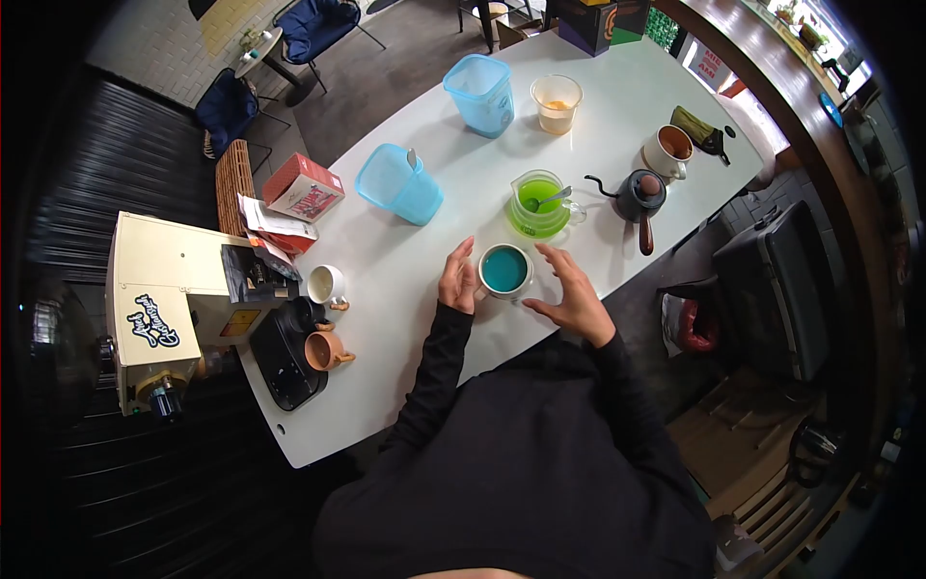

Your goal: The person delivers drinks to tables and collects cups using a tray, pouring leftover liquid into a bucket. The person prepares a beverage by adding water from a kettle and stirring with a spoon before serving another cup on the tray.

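Note:
A white cup filled with teal liquid stands upright near the table's front edge. My left hand is at the cup's left side, by its handle, fingers stretched out; whether it touches the cup I cannot tell. To the right, my right hand is open, thumb and fingers spread and apart from the cup. Just beyond sits a clear glass pitcher of bright green liquid, with a spoon leaning in it. A dark gooseneck kettle with a wooden handle stands farther right.
Two blue plastic containers and a clear cup stand farther back. A mug and green pouch lie right. At left are a cream machine, black tray, white cup, brown cup and red box.

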Tool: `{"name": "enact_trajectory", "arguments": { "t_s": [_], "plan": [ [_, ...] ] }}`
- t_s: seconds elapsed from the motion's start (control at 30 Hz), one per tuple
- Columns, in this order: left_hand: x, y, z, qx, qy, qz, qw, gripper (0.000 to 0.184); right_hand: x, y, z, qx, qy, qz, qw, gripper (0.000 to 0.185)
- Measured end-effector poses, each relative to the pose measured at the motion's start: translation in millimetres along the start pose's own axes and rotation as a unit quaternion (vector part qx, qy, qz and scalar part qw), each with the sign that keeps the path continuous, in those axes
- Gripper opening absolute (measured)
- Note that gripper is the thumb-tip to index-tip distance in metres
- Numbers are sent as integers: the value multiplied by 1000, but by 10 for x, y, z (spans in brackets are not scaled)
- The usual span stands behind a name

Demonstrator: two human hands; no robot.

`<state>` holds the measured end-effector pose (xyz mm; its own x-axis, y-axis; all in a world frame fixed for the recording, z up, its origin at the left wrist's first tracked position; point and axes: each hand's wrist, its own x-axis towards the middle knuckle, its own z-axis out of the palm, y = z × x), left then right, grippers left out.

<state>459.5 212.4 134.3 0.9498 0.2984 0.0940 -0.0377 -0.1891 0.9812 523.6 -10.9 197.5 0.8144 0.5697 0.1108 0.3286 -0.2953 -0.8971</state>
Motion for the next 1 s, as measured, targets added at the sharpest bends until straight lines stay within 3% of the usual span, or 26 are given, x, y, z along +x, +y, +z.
{"name": "enact_trajectory", "arguments": {
  "t_s": [0.07,0.17,0.37,0.5,0.7,0.77,1.0],
  "plan": [
    [-10,-35,-22,-33,31,-18,999,62,58,48,106,-6,8,-28,1000,94],
    [-106,-14,-35,-80,68,-85,991,53,112,86,250,-9,18,-33,999,96],
    [-403,-59,-92,-102,118,-71,985,33,148,152,509,11,39,-24,999,94],
    [-599,-119,-195,-117,104,-93,983,37,162,154,624,0,67,-16,998,95],
    [-834,-49,-252,-174,68,-93,978,31,125,3,646,-19,111,-32,993,79],
    [-922,4,-299,-190,47,-101,975,31,21,-97,683,-17,167,-39,985,70],
    [-1192,-14,-406,-204,-74,-163,962,41,-805,-564,651,-54,324,21,944,67]
  ]
}}
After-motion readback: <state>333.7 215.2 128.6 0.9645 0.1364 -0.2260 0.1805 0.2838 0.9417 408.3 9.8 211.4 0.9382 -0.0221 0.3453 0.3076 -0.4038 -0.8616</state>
